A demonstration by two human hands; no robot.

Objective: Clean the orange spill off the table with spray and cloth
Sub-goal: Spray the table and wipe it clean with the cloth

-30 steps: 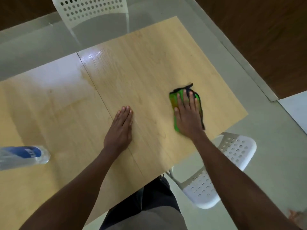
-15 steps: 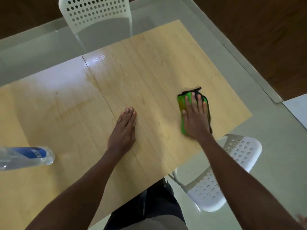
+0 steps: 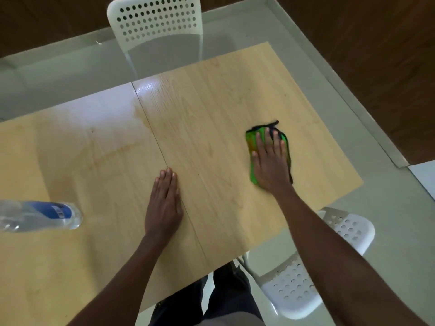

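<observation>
Under my right hand (image 3: 270, 165), flat with fingers spread, the green cloth (image 3: 253, 143) lies pressed to the desk (image 3: 211, 114) with its long axis pointing away from me. My left hand (image 3: 164, 201) rests flat and holds nothing. Faint orange staining (image 3: 113, 151) lies far left, nearer my left hand, so I judge the cloth must sweep leftward. The spray bottle (image 3: 40, 215) lies on its side at the left edge.

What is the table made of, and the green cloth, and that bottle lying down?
The table looks like pale wood or wood-look laminate: grain lines show, and its glossy finish reflects light. The green cloth under the right hand seems soft fabric, perhaps microfibre, with dark stitched edging. The spray bottle looks like clear plastic: you can see through it, apart from its blue label.
</observation>
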